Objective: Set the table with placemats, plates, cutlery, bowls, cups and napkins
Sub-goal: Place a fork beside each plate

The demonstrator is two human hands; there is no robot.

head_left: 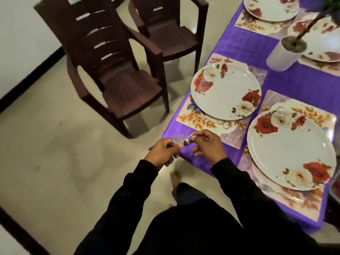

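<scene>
Both my hands hold a small bunch of clear plastic forks [181, 140] just off the near corner of the purple-clothed table [244, 45]. My left hand [162, 152] grips the handles, and my right hand [207, 144] pinches one end of the bunch with fingertips. A floral plate [226, 91] rests on a floral placemat [197, 119] at the table's left edge. A second floral plate [292, 151] lies on the nearest placemat [301, 199], with a clear fork [276, 192] beside it. Further plates [270, 8] on mats sit at the far end.
Two dark brown plastic chairs [117, 70] [171, 32] stand on the pale tiled floor left of the table. A white pot [283, 56] with a plant stands mid-table. My bare foot [175, 178] is beside the table corner. A dark container edge [334, 190] shows at far right.
</scene>
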